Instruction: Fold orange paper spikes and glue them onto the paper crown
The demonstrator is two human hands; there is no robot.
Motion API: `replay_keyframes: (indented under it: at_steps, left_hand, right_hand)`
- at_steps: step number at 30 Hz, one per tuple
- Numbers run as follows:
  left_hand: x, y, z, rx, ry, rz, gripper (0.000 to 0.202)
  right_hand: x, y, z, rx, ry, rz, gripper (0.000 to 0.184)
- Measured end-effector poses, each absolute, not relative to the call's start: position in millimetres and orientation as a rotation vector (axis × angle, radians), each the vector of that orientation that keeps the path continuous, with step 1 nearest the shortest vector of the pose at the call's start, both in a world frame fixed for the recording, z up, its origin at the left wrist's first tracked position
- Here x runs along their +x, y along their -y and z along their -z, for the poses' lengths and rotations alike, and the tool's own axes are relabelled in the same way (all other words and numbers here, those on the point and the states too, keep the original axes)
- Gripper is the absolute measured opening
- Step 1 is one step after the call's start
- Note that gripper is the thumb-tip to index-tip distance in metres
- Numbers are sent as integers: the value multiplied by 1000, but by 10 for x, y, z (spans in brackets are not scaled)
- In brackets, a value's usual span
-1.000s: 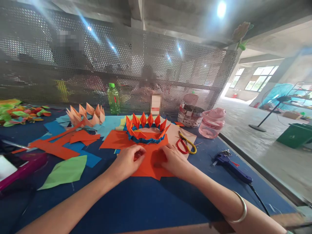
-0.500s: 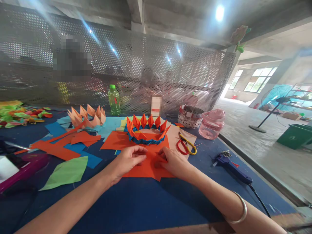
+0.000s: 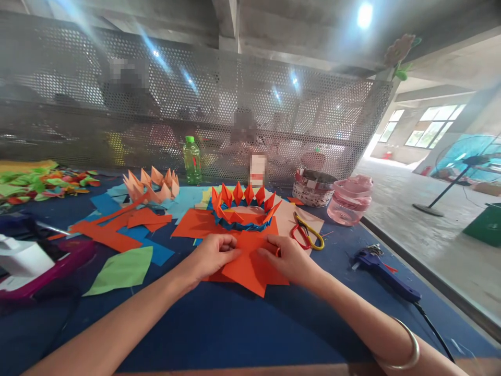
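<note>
A small orange paper square (image 3: 250, 266) is held up between both hands, with one corner pointing toward me. My left hand (image 3: 207, 258) is closed on its left edge, thumb and fingers pinching. My right hand (image 3: 293, 261) pinches the right edge, its fingers partly curled under. Beneath lie more orange sheets (image 3: 191, 223). Just beyond my fingers stands a folded paper crown (image 3: 242, 225), a blue ring with orange points. Scissors (image 3: 313, 235) with red and yellow handles rest right of it, on pale paper.
A glue gun (image 3: 387, 274) with a cord lies at right. Behind stand a pink jug (image 3: 350, 203), a round patterned container (image 3: 311, 190) and a green bottle (image 3: 191, 162). At left are a peach paper crown (image 3: 156, 193), orange scraps (image 3: 105, 230), a green leaf-shaped sheet (image 3: 121, 271) and a purple device (image 3: 70, 266).
The orange square has been lifted off the sheets, its near corner now reaching closer to me. Both hands now grip its edges. The view has swung slightly left.
</note>
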State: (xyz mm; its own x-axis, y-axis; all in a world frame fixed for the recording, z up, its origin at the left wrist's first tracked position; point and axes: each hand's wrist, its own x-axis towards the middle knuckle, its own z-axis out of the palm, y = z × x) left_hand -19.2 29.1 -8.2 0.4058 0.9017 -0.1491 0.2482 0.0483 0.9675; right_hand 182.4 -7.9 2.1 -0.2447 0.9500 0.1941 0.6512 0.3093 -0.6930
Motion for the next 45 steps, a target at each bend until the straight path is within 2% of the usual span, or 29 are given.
replay_keyframes:
  at_steps: [6,10,17,20,26,35,42,45]
  left_hand:
    - [-206,-299,65,1449,-1025,-706,27]
    - [-211,-269,-16,1319,-938,-708,34]
    - [-211,-249,-27,1232,-954,-694,28]
    - [-210,-265,-16,1197,-978,-761,33]
    - [-201,-268,-56,1217,-1000,-842,41]
    - [-177,-224,-133,1161,-931,-884,39]
    - [-174,-201,-143,1138,-871,-812,42]
    - [-181,-209,-133,1141,-897,-844,37]
  right_hand:
    - [1851,64,-36,-1347,1918,-762,15]
    - [1859,43,-24,-1300,1746,-803,11]
    - [1852,32,-4,-1170,1404,-1118,20]
    - [1852,27,9,-1136,1342,-1191,22]
    - [1865,-10,47,-1085,1371,-1192,26]
    - [1832,40,9,-1036,1374,-1264,26]
    - [1839,29,-19,-1025,1346,-1185,25]
    - [1830,38,-36,-1032,1331,-1217,27]
